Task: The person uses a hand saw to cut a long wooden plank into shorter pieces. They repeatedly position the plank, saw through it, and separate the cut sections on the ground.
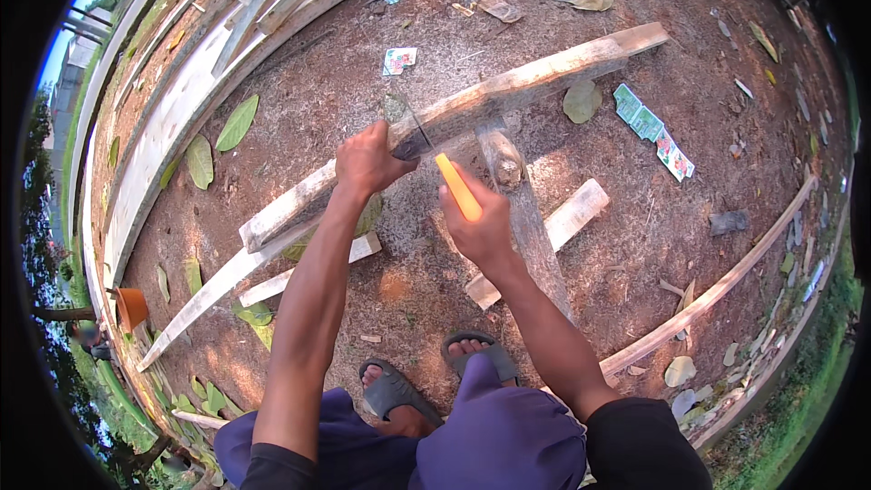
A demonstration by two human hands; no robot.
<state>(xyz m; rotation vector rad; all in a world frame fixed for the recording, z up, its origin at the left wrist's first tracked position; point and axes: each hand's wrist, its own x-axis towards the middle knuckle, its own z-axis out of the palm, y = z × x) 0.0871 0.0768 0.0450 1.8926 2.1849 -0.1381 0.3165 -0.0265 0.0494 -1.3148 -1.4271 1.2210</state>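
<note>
A long, rough wooden beam (553, 68) slants across the ground in front of me, its near end low on the left. My left hand (366, 161) grips the beam near its middle, fingers closed over the far side. In my right hand (478, 220) is the orange handle of a saw (458, 185); its thin dark blade, seen almost edge-on, lies across the beam just right of my left hand. Whether the blade has cut into the wood cannot be made out. Under the beam runs a knotted grey timber (526, 209), pointing back toward my feet.
A short pale board (578, 215) lies by the grey timber, and another short piece (263, 289) at left. A long curved strip (708, 302) crosses the right side. Stacked planks (245, 41) stand far left, near an orange pot (132, 307). Leaves and card scraps (651, 127) litter the soil.
</note>
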